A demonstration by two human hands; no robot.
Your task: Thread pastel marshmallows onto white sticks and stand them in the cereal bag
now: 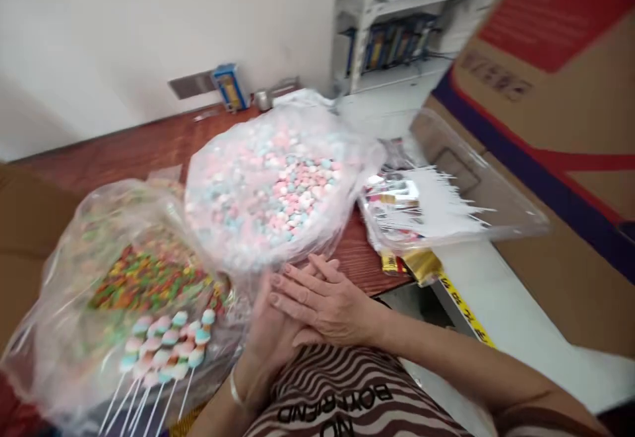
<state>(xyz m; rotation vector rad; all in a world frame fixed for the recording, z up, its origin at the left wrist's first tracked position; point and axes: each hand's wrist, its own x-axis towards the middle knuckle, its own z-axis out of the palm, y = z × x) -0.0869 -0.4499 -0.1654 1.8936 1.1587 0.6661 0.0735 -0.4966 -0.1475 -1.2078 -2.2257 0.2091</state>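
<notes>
My right hand (pixel 335 305) lies flat across my left hand (pixel 272 331), palm against palm, in front of my striped shirt. The right fingers are stretched out and nothing shows in them. Partly covered and blurred, my left hand also looks flat, with fingertips showing past the right one; a pale band circles its wrist. Just beyond the hands is a big clear bag of pink, blue and white candies (pixel 302 192). To the left, candy skewers on white sticks (pixel 166 348) rest on a clear bag of red, green and yellow candies (pixel 149 275).
A clear plastic tray (pixel 516 215) of white sticks (pixel 441 202) stands at the right of the reddish wooden table (pixel 124 149). A large cardboard box (pixel 560 119) rises at the right, another brown box (pixel 30 225) at the left. Behind are a small blue box (pixel 231 86) and shelves (pixel 387 7).
</notes>
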